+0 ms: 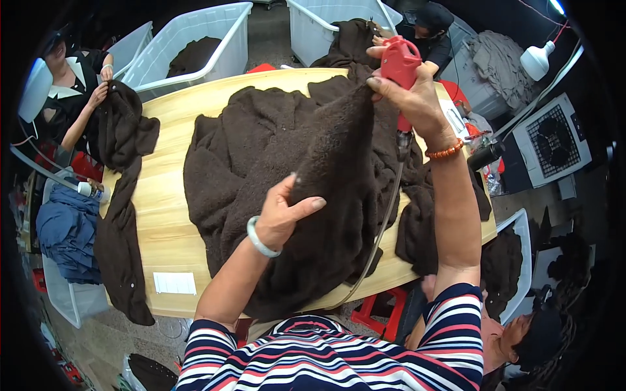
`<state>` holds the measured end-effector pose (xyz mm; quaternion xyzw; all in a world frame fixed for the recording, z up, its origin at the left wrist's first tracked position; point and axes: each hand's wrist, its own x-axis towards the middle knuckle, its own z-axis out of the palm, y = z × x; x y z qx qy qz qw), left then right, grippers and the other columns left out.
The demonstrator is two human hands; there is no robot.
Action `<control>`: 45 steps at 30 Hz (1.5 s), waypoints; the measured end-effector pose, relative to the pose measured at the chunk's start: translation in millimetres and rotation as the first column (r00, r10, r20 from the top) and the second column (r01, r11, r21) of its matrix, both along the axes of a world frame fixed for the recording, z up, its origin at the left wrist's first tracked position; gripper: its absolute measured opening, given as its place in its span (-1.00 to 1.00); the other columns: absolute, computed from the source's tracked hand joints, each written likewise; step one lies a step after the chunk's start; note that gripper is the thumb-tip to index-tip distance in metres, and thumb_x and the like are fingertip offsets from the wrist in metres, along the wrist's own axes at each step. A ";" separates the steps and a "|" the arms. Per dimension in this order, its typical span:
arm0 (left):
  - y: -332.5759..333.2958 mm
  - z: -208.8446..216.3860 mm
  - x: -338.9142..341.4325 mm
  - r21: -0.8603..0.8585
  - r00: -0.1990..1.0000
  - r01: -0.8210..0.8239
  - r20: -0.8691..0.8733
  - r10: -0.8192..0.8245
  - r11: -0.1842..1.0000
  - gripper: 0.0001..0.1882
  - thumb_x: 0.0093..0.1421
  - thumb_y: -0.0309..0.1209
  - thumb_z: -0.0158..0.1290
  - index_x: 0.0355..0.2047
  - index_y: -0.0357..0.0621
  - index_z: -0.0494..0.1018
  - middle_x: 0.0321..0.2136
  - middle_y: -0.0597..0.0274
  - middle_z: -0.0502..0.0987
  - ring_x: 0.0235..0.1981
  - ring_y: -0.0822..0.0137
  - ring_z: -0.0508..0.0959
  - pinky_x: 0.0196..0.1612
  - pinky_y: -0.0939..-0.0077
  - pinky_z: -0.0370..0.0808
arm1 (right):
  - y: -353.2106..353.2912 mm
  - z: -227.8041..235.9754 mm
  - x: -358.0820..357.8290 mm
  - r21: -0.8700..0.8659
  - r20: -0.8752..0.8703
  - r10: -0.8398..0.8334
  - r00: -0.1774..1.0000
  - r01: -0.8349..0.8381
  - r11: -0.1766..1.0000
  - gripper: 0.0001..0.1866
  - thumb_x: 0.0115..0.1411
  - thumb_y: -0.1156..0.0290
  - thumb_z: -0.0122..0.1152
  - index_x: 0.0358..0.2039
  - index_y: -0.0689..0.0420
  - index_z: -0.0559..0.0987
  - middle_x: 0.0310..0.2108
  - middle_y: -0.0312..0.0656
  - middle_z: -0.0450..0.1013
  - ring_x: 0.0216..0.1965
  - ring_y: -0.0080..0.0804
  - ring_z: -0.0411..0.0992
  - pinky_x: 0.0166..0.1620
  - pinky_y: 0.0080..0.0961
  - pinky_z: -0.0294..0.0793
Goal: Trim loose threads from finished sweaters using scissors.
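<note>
Left hand [282,215] clamped on the brown fleece garment [280,163] mid-worktop [163,215]; right hand [411,98] grips a red tool [399,62] near the far edge; left edge bare.

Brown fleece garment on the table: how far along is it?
Done: nothing shows as finished. In hand: the left hand lifts the brown fleece garment while the right hand holds a red handheld tool at its raised edge. Left: more brown pieces fill the white bin.
</note>
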<state>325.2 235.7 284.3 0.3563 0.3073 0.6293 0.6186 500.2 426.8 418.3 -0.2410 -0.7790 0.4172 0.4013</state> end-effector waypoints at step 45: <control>44.0 -116.6 19.5 -0.135 0.914 -0.310 -0.314 0.257 0.941 -0.91 0.08 -0.63 0.20 -0.43 -0.25 0.51 -0.44 0.41 0.54 -0.45 0.57 0.46 -0.34 0.66 0.43 | -220.2 -125.8 97.5 -0.111 0.769 -0.106 0.630 0.295 0.949 -0.66 0.21 0.21 0.15 -0.06 0.07 0.43 -0.50 0.05 0.51 -0.38 0.12 0.50 -0.25 -0.04 0.47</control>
